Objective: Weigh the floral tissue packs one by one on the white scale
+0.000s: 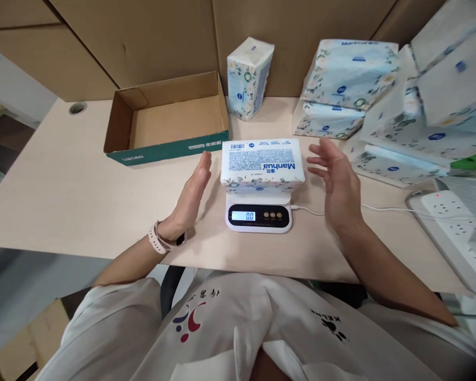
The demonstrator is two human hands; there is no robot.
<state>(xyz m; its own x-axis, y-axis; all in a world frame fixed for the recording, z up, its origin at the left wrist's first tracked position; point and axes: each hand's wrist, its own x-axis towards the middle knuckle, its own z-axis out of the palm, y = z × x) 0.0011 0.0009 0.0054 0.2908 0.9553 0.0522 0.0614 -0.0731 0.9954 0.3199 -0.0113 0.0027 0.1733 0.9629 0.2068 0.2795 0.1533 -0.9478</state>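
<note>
A pack of tissues [262, 164] printed "Manhua" lies on the white digital scale [258, 226], hiding most of its platform. The lit display of the scale reads 0.0. To the left of the pack, my left hand [192, 193] is held with fingers straight, apart from the pack and holding nothing. On the other side, my right hand [337, 182] hovers with its fingers spread, also clear of the pack and with nothing in it. A watch with a pale band [158, 239] is on my left wrist.
An open cardboard box [166, 153] with a green front stands at the back left. Beside it one tissue pack [248, 79] stands upright. Stacked tissue packs [349, 74] fill the right side. A white cable [311, 211] runs from the scale toward a power strip [456, 227].
</note>
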